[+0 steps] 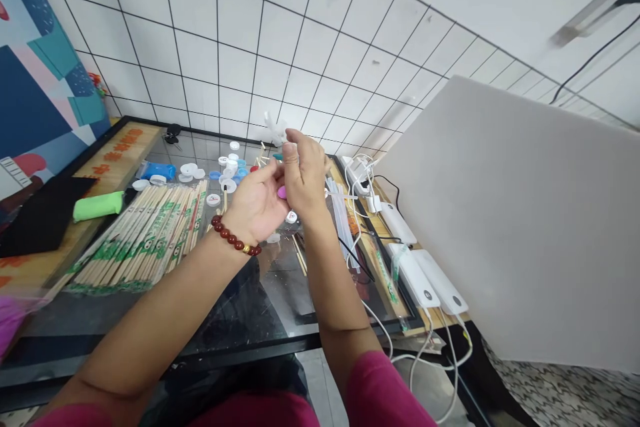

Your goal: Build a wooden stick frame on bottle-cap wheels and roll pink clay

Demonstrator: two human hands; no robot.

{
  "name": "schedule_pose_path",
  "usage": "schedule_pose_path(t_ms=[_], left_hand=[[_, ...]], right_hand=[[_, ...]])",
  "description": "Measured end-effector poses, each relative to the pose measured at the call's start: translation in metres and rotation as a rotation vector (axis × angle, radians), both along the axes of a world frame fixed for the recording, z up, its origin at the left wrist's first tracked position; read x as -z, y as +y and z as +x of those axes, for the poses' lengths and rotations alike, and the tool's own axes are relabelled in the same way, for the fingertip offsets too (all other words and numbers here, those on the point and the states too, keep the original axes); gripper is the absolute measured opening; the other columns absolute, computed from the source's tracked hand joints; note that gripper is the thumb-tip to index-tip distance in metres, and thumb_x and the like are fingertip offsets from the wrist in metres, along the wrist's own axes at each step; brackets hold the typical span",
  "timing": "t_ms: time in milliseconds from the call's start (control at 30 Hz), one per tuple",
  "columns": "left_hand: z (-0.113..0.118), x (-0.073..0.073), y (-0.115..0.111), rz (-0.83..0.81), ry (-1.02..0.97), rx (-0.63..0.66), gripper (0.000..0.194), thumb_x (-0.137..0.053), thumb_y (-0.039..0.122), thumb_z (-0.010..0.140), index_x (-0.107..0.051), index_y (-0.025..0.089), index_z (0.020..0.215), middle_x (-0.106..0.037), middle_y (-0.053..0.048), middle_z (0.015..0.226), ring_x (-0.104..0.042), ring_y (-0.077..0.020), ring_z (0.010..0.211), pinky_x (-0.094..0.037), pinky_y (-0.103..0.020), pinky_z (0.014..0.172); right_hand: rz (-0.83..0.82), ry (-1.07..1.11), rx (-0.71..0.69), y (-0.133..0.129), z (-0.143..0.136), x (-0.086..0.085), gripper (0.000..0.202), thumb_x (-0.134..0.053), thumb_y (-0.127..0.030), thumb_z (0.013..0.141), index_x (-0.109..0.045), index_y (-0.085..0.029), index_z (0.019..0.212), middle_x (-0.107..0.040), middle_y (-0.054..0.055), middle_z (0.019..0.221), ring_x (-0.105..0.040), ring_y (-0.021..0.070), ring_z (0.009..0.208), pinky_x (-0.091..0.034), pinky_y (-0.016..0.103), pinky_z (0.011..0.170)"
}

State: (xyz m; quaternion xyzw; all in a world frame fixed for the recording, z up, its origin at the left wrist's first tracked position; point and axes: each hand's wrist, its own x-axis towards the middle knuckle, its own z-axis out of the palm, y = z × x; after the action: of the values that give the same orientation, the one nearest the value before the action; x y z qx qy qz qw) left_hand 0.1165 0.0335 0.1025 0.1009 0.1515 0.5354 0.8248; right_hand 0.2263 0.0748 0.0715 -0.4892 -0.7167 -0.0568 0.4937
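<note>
My hands: left hand (257, 203) and right hand (305, 173) pressed together, raised over the glass table (280, 293)
Right fingertips: pinching a blurred white piece (275, 127)
Below left: wrapped chopsticks (145, 233)

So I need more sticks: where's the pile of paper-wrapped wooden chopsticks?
The pile of paper-wrapped wooden chopsticks lies on the glass table's left side, between the green clay block and the left hand.

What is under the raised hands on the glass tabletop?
Under the left hand and right hand, the glass tabletop carries a white bottle cap, loose wooden sticks and a pink bit. Whatever lies directly beneath the palms is covered.
</note>
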Motion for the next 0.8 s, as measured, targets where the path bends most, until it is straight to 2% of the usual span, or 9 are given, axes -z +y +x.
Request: schedule_pose_path(t_ms=[100, 167, 267, 367, 467, 600, 800], left_hand=[[-0.008, -0.002, 0.002, -0.043, -0.009, 0.067, 0.042, -0.035, 0.040, 0.109, -0.067, 0.014, 0.104, -0.070, -0.007, 0.082, -0.064, -0.0145, 0.065, -0.049, -0.024, 0.056], [-0.009, -0.002, 0.002, -0.036, 0.002, 0.123, 0.053, -0.029, 0.053, 0.109, -0.067, 0.016, 0.115, -0.075, -0.010, 0.097, -0.072, -0.0206, 0.083, -0.057, -0.032, 0.072], [-0.001, -0.004, -0.005, 0.073, 0.012, 0.090, 0.059, -0.025, 0.059, 0.108, -0.063, 0.020, 0.132, -0.074, -0.012, 0.125, -0.070, -0.0287, 0.119, -0.054, -0.045, 0.102], [0.008, -0.009, -0.015, 0.158, 0.039, 0.009, 0.057, -0.027, 0.058, 0.108, -0.061, 0.025, 0.138, -0.070, -0.010, 0.137, -0.060, -0.0301, 0.137, -0.047, -0.048, 0.115], [0.005, -0.011, -0.016, 0.176, 0.045, 0.009, 0.058, -0.027, 0.061, 0.107, -0.063, 0.024, 0.134, -0.070, -0.010, 0.135, -0.059, -0.0304, 0.138, -0.048, -0.047, 0.114], [-0.006, -0.008, -0.006, 0.179, 0.012, 0.044, 0.066, -0.030, 0.071, 0.102, -0.067, 0.021, 0.125, -0.073, -0.013, 0.128, -0.063, -0.0347, 0.132, -0.054, -0.050, 0.107], [0.000, -0.004, -0.007, 0.131, 0.014, 0.125, 0.059, -0.030, 0.065, 0.105, -0.069, 0.022, 0.117, -0.073, -0.012, 0.129, -0.064, -0.0316, 0.131, -0.053, -0.050, 0.108]], right_hand=[[0.009, -0.114, -0.066, -0.003, 0.000, -0.002, 0.055, -0.023, -0.055, 0.111, -0.055, -0.024, 0.143, -0.064, 0.011, 0.141, -0.053, 0.0262, 0.134, -0.036, 0.050, 0.114], [0.018, -0.211, -0.068, -0.005, -0.001, -0.004, 0.056, -0.022, -0.054, 0.111, -0.051, -0.024, 0.148, -0.059, 0.011, 0.148, -0.048, 0.0272, 0.140, -0.033, 0.051, 0.116], [-0.003, -0.290, 0.005, -0.008, -0.001, -0.007, 0.056, -0.023, -0.053, 0.110, -0.048, -0.024, 0.151, -0.056, 0.011, 0.151, -0.044, 0.0301, 0.142, -0.029, 0.055, 0.117], [-0.034, -0.262, 0.065, -0.009, 0.001, -0.008, 0.056, -0.023, -0.051, 0.110, -0.046, -0.023, 0.153, -0.057, 0.012, 0.149, -0.045, 0.0313, 0.141, -0.029, 0.056, 0.116], [-0.039, -0.265, 0.062, -0.010, 0.003, -0.010, 0.057, -0.023, -0.051, 0.110, -0.044, -0.024, 0.155, -0.056, 0.012, 0.150, -0.044, 0.0320, 0.142, -0.028, 0.058, 0.117], [-0.046, -0.356, 0.045, -0.010, 0.001, -0.010, 0.057, -0.024, -0.051, 0.109, -0.041, -0.027, 0.158, -0.051, 0.012, 0.156, -0.040, 0.0326, 0.145, -0.025, 0.058, 0.118], [-0.046, -0.375, 0.116, -0.011, 0.003, -0.011, 0.057, -0.025, -0.047, 0.109, -0.036, -0.026, 0.161, -0.049, 0.013, 0.157, -0.039, 0.0325, 0.146, -0.024, 0.057, 0.119]])
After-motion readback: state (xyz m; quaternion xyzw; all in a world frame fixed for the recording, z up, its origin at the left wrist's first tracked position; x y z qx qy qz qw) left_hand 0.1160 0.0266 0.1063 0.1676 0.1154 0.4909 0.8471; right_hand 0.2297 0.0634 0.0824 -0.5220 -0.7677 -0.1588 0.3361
